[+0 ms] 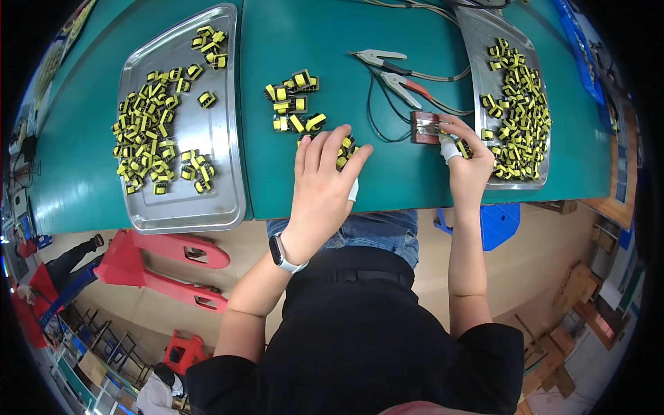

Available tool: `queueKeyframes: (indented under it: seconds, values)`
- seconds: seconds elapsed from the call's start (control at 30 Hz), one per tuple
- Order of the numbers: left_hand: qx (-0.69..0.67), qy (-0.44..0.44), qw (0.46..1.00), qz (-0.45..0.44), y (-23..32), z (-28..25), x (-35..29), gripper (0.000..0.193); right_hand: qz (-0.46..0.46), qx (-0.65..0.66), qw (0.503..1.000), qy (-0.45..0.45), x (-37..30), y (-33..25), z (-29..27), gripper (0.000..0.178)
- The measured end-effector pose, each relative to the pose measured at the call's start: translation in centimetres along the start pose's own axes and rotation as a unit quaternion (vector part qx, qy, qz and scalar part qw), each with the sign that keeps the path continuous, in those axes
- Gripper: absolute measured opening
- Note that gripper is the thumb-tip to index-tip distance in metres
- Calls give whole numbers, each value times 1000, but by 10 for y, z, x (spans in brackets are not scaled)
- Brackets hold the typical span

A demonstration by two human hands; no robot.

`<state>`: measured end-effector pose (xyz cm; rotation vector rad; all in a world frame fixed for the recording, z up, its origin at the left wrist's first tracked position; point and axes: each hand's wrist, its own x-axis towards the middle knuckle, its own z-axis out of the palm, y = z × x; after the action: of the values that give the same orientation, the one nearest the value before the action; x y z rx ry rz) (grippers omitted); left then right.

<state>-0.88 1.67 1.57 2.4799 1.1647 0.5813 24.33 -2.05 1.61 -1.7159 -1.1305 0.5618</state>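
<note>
Left hand [324, 185] spread, half-hiding yellow parts [346, 147]; right hand [467, 166] pinching another at red fixture [423, 127].

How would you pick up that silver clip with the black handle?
Pinch the clip across its black rear handle, coming from above. It lies flat on the green table, its pointed nose aiming left and its wire trailing right, so the handle looks the easiest part to grab.

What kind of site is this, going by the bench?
Probably an electronics assembly or test bench in a factory. Two metal trays hold many small yellow-and-black wound components; clip leads run to a small red fixture that the right hand touches; a red pallet jack stands on the floor.
</note>
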Motion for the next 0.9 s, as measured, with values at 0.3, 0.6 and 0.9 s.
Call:
queueKeyframes:
  seconds: [0.3,0.6,0.9]
  values:
    - [-6,10,1000,-2,-3,5,-1,48,18,-1,1000,0,1,4,-4,30]
    - [-56,27,998,0,-6,2,-1,60,-80,-243,938,235,20,15,-46,33]
    - [-85,36,996,-4,-7,3,-1,66,-215,-323,905,173,9,-15,-16,38]
